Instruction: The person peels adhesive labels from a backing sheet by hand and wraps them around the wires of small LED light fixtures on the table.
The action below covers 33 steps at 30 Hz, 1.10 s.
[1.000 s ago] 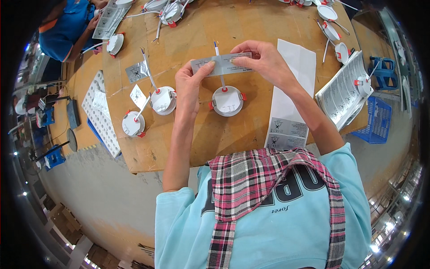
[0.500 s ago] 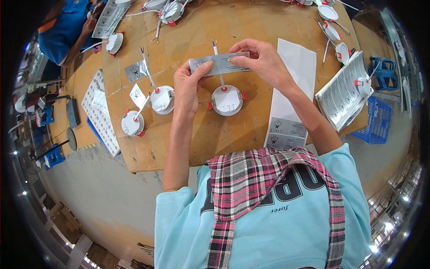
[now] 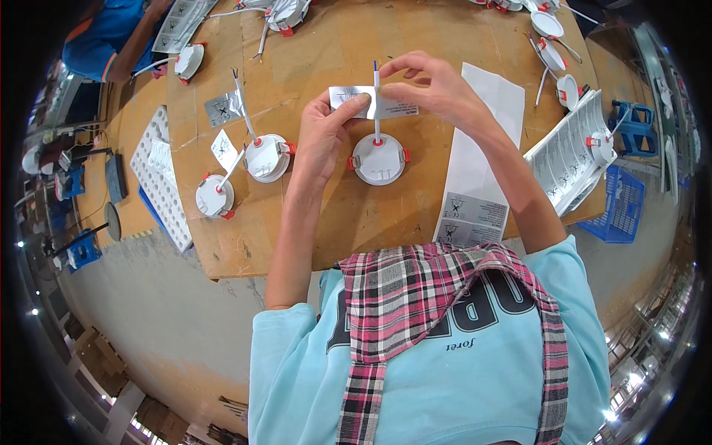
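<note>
My left hand (image 3: 326,122) pinches a silver printed sticker label (image 3: 347,94), its thumb lying on the front. The label is bent at the white cable (image 3: 377,126) of a round white downlight (image 3: 379,165), and part of it reaches past the cable to the right. Close to the cable's upper end, my right hand (image 3: 426,87) has curled fingers, with the thumb at the label's bend. Its fingertips partly cover the label. The downlight, with red-tipped clips on its sides, rests on the table below my hands, and blue and brown wire ends stick out above the cable.
Two labelled downlights (image 3: 265,159) lie to the left. Label sheets on white backing (image 3: 482,156) lie right, beside a stack of sheets (image 3: 571,152) with a downlight on top. More downlights (image 3: 285,15) sit at the far side. A co-worker's blue sleeve (image 3: 104,41) shows far left.
The label, held flat and stretched between both hands, is now bent at the cable. My right hand has shifted to the cable, which stands further right, and the downlight has moved slightly.
</note>
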Tool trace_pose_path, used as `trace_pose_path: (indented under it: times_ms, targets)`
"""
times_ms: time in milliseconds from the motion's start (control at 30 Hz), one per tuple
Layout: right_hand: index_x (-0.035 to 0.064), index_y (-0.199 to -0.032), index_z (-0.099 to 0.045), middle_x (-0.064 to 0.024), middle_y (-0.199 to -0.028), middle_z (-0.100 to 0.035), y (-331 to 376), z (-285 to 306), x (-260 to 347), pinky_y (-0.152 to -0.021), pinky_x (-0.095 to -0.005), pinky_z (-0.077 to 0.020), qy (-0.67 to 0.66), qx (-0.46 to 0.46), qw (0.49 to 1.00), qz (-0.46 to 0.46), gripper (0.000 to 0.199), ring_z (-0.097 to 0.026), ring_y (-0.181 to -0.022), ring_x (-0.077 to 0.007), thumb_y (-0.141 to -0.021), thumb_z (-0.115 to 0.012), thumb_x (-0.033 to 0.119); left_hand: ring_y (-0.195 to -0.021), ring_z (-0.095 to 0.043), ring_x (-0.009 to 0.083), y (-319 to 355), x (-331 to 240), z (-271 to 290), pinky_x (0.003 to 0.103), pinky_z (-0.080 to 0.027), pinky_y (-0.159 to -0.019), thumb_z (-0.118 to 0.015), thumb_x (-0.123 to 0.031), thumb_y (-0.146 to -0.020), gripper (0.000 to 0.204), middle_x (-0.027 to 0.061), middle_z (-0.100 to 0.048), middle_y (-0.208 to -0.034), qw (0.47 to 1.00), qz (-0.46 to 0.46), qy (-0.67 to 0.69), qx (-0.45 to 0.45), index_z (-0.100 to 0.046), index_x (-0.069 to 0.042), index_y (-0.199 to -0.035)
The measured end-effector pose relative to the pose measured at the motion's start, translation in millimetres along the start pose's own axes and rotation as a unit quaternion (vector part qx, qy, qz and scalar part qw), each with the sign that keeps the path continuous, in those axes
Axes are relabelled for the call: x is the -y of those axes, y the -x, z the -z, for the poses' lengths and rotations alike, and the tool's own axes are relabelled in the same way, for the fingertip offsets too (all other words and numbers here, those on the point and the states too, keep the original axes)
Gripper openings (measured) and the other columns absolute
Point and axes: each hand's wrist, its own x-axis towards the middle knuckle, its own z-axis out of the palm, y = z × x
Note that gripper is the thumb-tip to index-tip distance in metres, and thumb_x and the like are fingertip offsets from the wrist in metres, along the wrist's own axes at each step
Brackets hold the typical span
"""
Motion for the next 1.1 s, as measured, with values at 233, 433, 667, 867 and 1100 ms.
trace_pose_path:
  times_ms: [233,433,667,867,1100]
  targets:
    - [0.0016,-0.083,-0.061,-0.0030,-0.083,-0.059,-1.2,-10.6,-0.2,-0.071,-0.0272,-0.0450,-0.076,0.017,0.996,-0.052,0.027,-0.057,-0.081,-0.0127,-0.082,-0.070,0.028,-0.092,-0.062,0.0153,0.3,5.4,4.6,0.030,-0.049,-0.084,-0.063,-0.016,-0.088,0.037,0.0104,-0.065,-0.099,0.995,-0.011,-0.097,0.011,-0.053,0.005,-0.117]
    - [-0.0056,-0.085,-0.062,-0.0124,-0.082,-0.064,3.9,-10.0,-11.0,-0.071,-0.0324,-0.0487,-0.048,-0.068,0.996,-0.046,0.034,-0.064,-0.083,-0.0237,-0.078,-0.071,0.026,-0.099,-0.057,0.0262,46.1,24.0,-22.2,0.037,-0.046,-0.086,-0.076,-0.018,-0.073,0.073,0.0169,-0.058,-0.109,0.889,-0.140,-0.429,-0.075,-0.038,0.003,-0.131]
    - [0.0008,-0.078,-0.062,-0.0042,-0.076,-0.061,4.9,-7.5,-9.4,-0.066,-0.0270,-0.0435,0.019,-0.090,0.994,-0.066,0.028,-0.054,-0.072,-0.0116,-0.079,-0.070,0.027,-0.102,-0.058,0.0263,54.8,44.8,-19.3,0.036,-0.048,-0.088,-0.079,-0.015,-0.071,0.073,0.0158,-0.056,-0.113,0.854,-0.196,-0.477,-0.067,-0.039,0.000,-0.131]
    - [0.0008,-0.082,-0.065,-0.0042,-0.075,-0.062,5.4,2.4,-3.2,-0.068,-0.0254,-0.0423,-0.024,-0.070,0.994,-0.075,0.030,-0.055,-0.073,-0.0105,-0.078,-0.071,0.030,-0.103,-0.052,0.0290,53.9,42.3,-21.2,0.040,-0.042,-0.091,-0.079,-0.017,-0.069,0.075,0.0149,-0.056,-0.109,0.863,-0.199,-0.462,-0.052,-0.038,0.002,-0.129]
    - [0.0028,-0.093,-0.070,-0.0080,-0.091,-0.064,6.2,8.4,-9.3,-0.071,-0.0281,-0.0466,-0.080,-0.017,0.991,-0.102,0.035,-0.060,-0.081,-0.0141,-0.078,-0.070,0.034,-0.106,-0.056,0.0247,53.8,37.8,-21.2,0.035,-0.046,-0.091,-0.081,-0.013,-0.068,0.080,0.0149,-0.055,-0.114,0.846,-0.193,-0.494,-0.055,-0.037,-0.001,-0.134]
